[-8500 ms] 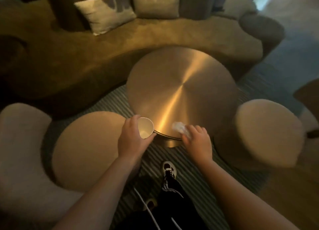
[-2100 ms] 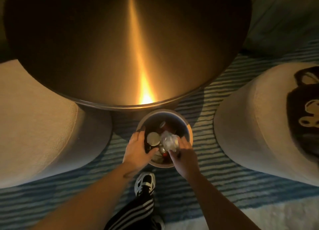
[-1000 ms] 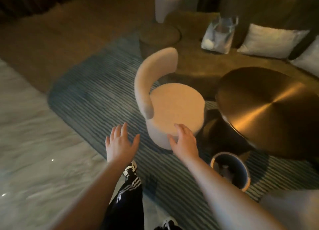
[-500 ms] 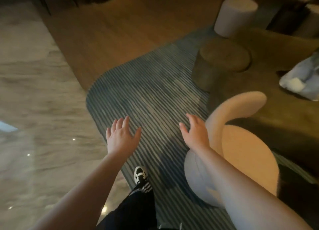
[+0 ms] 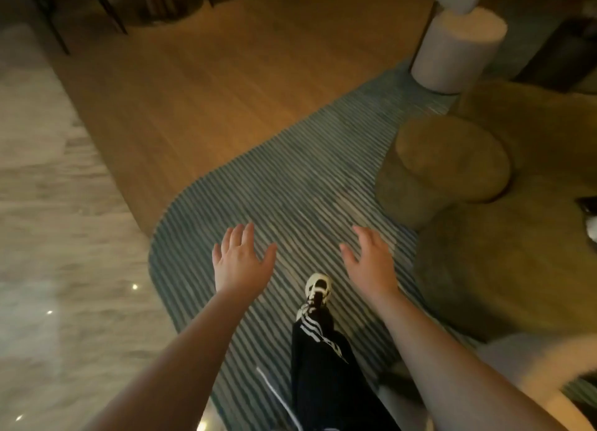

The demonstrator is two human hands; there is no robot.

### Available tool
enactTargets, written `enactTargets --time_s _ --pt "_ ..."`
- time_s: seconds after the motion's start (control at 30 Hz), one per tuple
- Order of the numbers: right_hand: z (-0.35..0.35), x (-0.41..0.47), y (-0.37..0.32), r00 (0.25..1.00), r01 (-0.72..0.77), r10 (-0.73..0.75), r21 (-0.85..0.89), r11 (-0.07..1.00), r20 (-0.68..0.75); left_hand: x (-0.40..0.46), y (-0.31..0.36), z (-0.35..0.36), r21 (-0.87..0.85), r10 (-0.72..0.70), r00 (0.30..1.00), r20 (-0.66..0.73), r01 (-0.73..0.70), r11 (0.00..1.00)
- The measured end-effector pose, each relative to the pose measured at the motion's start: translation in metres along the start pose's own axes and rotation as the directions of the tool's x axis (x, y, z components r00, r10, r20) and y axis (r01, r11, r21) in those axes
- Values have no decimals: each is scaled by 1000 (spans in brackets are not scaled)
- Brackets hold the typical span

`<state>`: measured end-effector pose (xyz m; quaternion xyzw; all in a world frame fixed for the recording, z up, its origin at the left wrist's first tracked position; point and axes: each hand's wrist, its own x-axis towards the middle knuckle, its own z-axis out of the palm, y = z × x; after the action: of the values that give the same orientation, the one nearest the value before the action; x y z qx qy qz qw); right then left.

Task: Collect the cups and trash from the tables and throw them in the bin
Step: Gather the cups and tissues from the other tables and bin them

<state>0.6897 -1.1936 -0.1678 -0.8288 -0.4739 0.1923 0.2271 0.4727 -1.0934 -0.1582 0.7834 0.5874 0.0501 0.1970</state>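
My left hand [image 5: 240, 262] hovers palm down over the striped blue rug [image 5: 290, 185], fingers spread and holding nothing. My right hand [image 5: 371, 262] is beside it at the same height, also spread and empty. No cup, trash, bin or round table appears in the head view. My foot in a white shoe [image 5: 318, 288] is on the rug between the hands.
An olive round pouf [image 5: 442, 165] and the olive sofa [image 5: 504, 256] lie to the right. A white cylindrical stool [image 5: 455, 49] stands at the back right. Wooden floor [image 5: 226, 75] lies ahead, marble floor [image 5: 48, 236] to the left. A cream chair's edge [image 5: 549, 359] shows at bottom right.
The view has swung left, away from the bin, the table and the cream chair. Both hands, earlier dropping the cup and wad over the bin, are empty and stay spread.
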Motion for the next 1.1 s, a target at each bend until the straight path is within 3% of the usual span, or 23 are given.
enactTargets --time_s 0.3,0.57,0.7,0.97,1.1 --pt "-42 353 -3 997 76 -72 -91 993 37 337 74 -28 44 -63 997 -50 65 997" --pt "-79 614 -23 996 31 -25 -67 997 85 587 149 -48 35 -37 998 -57 39 999" --pt "-75 758 -32 999 15 -13 -64 998 30 738 176 -40 31 -37 996 -84 40 999" --pt "-99 1064 -62 985 -170 170 -23 985 14 1074 241 -79 86 40 995 -86 -33 996" --pt "-123 1195 -76 983 -182 182 -2 983 -36 1206 284 -107 68 51 993 -109 -44 997"
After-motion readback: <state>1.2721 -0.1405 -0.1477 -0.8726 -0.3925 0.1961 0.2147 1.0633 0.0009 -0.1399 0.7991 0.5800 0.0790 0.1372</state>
